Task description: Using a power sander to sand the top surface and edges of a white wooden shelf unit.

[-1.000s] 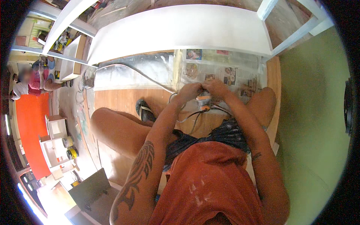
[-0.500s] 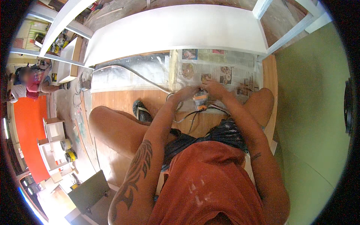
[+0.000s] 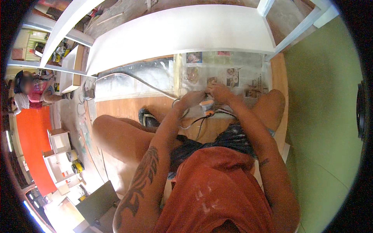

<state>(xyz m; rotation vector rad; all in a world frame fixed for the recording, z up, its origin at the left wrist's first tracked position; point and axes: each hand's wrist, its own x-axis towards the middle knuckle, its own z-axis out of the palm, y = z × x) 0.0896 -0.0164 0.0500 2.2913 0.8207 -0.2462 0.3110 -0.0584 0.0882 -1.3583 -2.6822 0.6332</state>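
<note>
My left hand (image 3: 193, 98) and my right hand (image 3: 220, 93) meet above my lap, fingertips close together. Both are closed in a pinch; whatever sits between the fingers is too small and hidden to make out. Just below the fingers is an orange and grey power tool (image 3: 208, 106), perhaps a sander, on the wooden board (image 3: 120, 104) between my legs. Black and pale cords (image 3: 194, 123) run around it. Beyond my hands lies a sheet of newspaper (image 3: 250, 72) dusted white.
A long white panel (image 3: 178, 33) stands across the far side, with white frame bars (image 3: 79, 38) at its left. A pale cable (image 3: 143, 82) crosses the board. A green wall (image 3: 322, 116) rises on the right. At far left another person (image 3: 37, 91) sits near an orange panel (image 3: 35, 147).
My hands stay together, with the fingers shifting slightly. The view has tilted a little, and the person at far left has changed posture slightly.
</note>
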